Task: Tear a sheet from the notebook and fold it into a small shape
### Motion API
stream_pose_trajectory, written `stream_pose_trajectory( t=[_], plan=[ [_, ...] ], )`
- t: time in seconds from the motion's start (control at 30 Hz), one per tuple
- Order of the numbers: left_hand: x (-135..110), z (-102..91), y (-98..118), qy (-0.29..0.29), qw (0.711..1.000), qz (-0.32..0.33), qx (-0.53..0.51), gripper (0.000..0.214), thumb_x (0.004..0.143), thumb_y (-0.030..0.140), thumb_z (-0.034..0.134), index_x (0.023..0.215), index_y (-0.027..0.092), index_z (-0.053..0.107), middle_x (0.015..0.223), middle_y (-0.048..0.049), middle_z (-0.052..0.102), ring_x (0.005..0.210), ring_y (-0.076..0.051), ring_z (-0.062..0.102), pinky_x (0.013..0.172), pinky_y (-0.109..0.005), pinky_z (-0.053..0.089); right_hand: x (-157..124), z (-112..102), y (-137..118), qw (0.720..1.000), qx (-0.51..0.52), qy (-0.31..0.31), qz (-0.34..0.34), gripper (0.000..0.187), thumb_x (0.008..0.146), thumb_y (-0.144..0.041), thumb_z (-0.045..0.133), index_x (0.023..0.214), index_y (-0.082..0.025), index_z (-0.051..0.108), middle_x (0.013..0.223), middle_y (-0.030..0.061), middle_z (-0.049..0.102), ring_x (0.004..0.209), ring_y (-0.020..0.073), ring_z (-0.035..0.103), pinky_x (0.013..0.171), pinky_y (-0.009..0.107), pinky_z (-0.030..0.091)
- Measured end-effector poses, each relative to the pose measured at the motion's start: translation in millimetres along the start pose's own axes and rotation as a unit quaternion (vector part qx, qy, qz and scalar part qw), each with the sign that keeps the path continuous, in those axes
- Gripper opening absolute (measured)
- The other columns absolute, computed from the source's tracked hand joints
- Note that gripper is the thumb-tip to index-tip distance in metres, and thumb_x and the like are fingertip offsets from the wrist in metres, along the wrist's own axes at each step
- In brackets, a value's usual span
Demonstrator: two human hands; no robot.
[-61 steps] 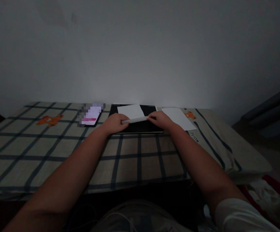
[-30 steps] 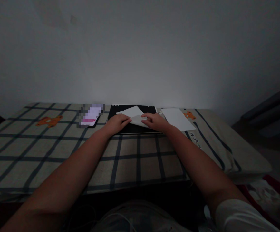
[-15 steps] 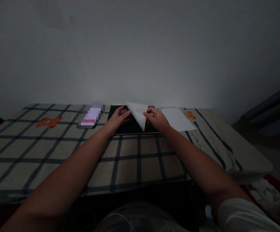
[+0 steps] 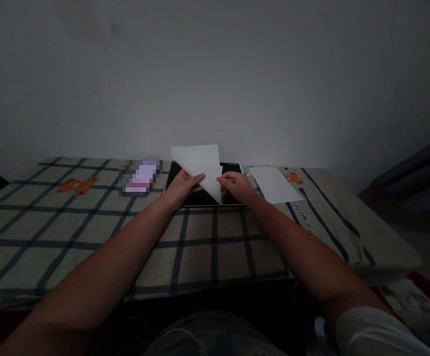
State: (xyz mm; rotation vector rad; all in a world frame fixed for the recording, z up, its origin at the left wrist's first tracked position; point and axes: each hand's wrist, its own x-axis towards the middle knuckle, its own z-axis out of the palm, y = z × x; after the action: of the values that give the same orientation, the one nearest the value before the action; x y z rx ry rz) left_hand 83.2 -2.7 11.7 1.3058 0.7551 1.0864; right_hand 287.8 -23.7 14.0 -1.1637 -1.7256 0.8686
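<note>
A folded white sheet of paper [image 4: 200,160] is held up between my two hands, with its pointed corner hanging down. My left hand [image 4: 185,188] grips the paper's left lower edge, thumb on top and fingers behind. On the other side, my right hand [image 4: 235,184] pinches the right edge between thumb and fingertips. Beneath the paper lies a flat black board or pad [image 4: 233,198] with a row of small white marks along its back edge. Part of the board is hidden by the paper and my hands.
To the right lies another white sheet [image 4: 274,184]. A pixelated phone-like object [image 4: 140,178] rests to the left. All sit on a checked tablecloth [image 4: 200,247] with bear prints, against a grey wall [image 4: 215,74]. A red container [image 4: 426,287] stands low at the right.
The folded paper has been raised and partly opened out, its upper part now spreading wider to the left. My left hand has gone from loose fingers to gripping the paper.
</note>
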Motion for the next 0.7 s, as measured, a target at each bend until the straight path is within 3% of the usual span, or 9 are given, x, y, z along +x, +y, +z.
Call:
stream_pose_trajectory(
  t=[0.17,0.37,0.57,0.7],
  plan=[
    [-3.5,3.8,3.0,0.058,0.998,-0.030,-0.026,0.043,0.071,0.030,0.080,0.107,0.013,0.064,0.118,-0.0155,0.070,0.108,-0.030,0.067,0.090,-0.043,0.057,0.7,-1.4,-1.0,1.000,0.005,0.006,0.021,0.026,0.086,-0.041,0.059,0.071,-0.020,0.056,0.058,-0.0011,0.062,0.049,0.0108,0.055,0.051,0.025,0.043],
    [-4.6,3.6,3.8,0.037,0.996,-0.060,-0.046,0.041,0.071,0.025,0.079,0.108,0.012,0.067,0.116,-0.0154,0.071,0.103,-0.028,0.068,0.088,-0.041,0.057,3.4,-4.4,-0.8,0.997,0.063,0.032,0.042,0.020,0.084,-0.038,0.064,0.078,-0.021,0.055,0.062,-0.0037,0.060,0.050,0.0090,0.053,0.048,0.022,0.039],
    [-4.2,1.1,3.1,0.013,0.997,-0.062,-0.045,0.046,0.070,0.025,0.080,0.112,0.013,0.066,0.119,-0.0143,0.070,0.102,-0.025,0.068,0.086,-0.037,0.057,6.5,-6.0,-0.5,0.981,0.153,0.040,0.115,0.015,0.084,-0.033,0.062,0.088,-0.020,0.056,0.068,-0.0029,0.062,0.056,0.0093,0.058,0.047,0.021,0.039],
    [-5.5,2.0,2.7,0.014,0.997,-0.064,-0.044,0.045,0.070,0.025,0.080,0.111,0.014,0.067,0.117,-0.0128,0.070,0.098,-0.023,0.068,0.083,-0.034,0.057,5.6,-6.7,-2.5,0.984,0.148,0.030,0.095,0.011,0.084,-0.030,0.061,0.084,-0.019,0.061,0.065,-0.0021,0.062,0.056,0.0094,0.057,0.051,0.021,0.042]
  ],
)
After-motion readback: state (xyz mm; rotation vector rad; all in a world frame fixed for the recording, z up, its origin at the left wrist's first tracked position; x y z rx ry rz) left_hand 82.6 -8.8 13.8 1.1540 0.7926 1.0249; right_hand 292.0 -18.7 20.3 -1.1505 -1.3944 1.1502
